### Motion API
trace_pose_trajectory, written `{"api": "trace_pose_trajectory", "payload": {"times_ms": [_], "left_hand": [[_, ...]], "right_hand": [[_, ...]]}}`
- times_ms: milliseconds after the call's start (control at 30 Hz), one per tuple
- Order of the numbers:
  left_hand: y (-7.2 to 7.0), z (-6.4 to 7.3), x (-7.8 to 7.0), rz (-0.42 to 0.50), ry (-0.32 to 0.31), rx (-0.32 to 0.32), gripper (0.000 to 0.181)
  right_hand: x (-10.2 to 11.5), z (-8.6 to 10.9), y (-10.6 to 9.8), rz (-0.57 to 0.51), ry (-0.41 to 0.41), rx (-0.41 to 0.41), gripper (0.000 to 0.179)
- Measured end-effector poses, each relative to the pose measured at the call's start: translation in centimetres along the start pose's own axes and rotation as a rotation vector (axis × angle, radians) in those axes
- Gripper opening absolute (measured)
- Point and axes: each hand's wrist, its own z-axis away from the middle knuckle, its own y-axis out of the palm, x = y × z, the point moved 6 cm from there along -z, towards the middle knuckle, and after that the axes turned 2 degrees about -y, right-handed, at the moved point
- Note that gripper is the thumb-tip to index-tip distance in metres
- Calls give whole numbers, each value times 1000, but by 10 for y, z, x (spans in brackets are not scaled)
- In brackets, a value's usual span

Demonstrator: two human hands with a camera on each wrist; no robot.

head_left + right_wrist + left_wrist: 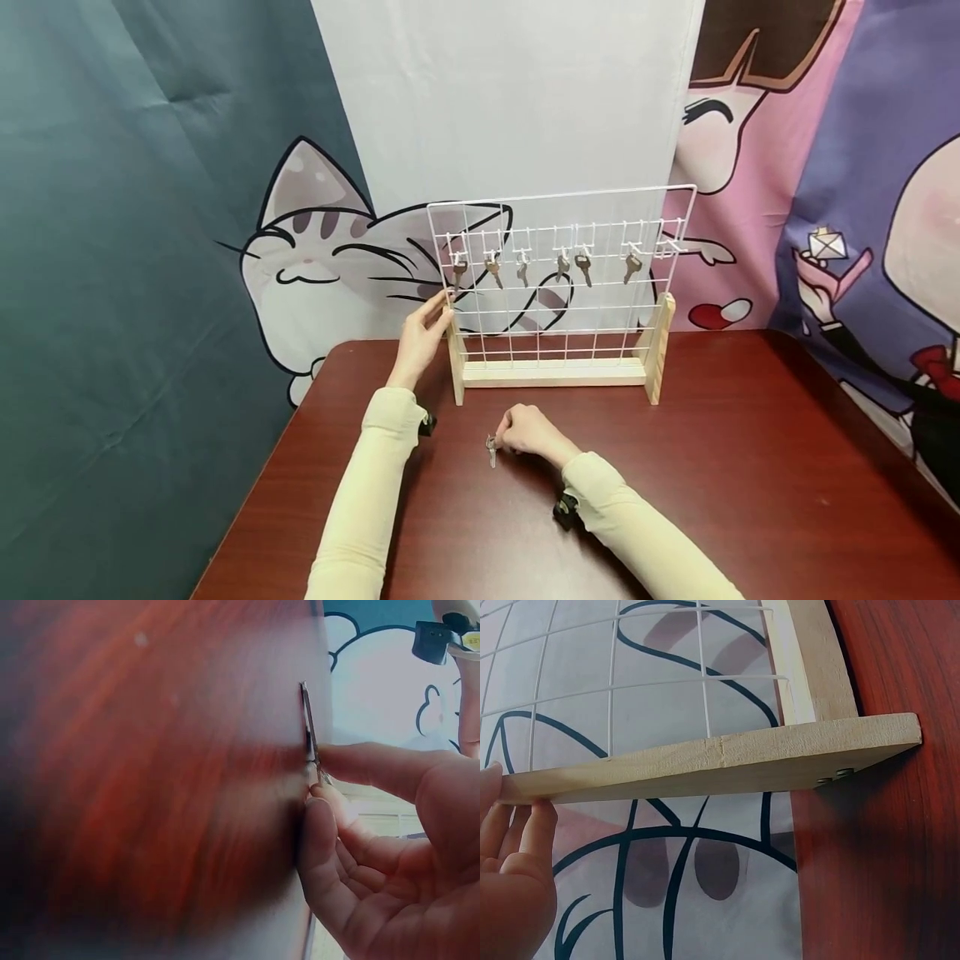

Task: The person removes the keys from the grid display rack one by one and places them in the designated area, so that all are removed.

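A white wire grid rack [551, 312] in a wooden stand stands at the back of the table. Several keys hang in a row from its hooks, among them one key [583, 265] near the middle. My left hand [422, 337] grips the top of the stand's left wooden upright [705, 769], thumb on one side and fingers on the other. In front of the rack, my right hand [528, 432] pinches a small metal key [491, 450] at its ring end, low at the tabletop. The right wrist view shows this key [309, 720] edge-on, its ring end partly hidden by the fingers.
The reddish-brown table [750, 467] reaches back to a wall hung with cartoon-printed cloth [510, 100]. The stand's right wooden upright [660, 350] and bottom bar [555, 375] rise just behind my right hand. A bare white hook [670, 246] sits at the grid's right end.
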Motion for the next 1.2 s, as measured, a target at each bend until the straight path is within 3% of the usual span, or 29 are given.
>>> {"api": "trace_pose_trajectory", "payload": {"times_ms": [367, 633, 867, 967, 1200], "left_hand": [[2, -2, 1, 6, -2, 10, 46], [1, 7, -25, 4, 4, 33, 46], [0, -2, -5, 29, -6, 0, 46], [3, -4, -2, 34, 5, 14, 47], [2, -1, 3, 39, -11, 29, 49]], "right_hand": [[-1, -2, 0, 59, 27, -1, 17], [0, -5, 1, 74, 42, 7, 18], [0, -7, -2, 28, 63, -13, 19], [-3, -6, -3, 5, 61, -11, 19], [-13, -3, -5, -164, 59, 19, 8]]}}
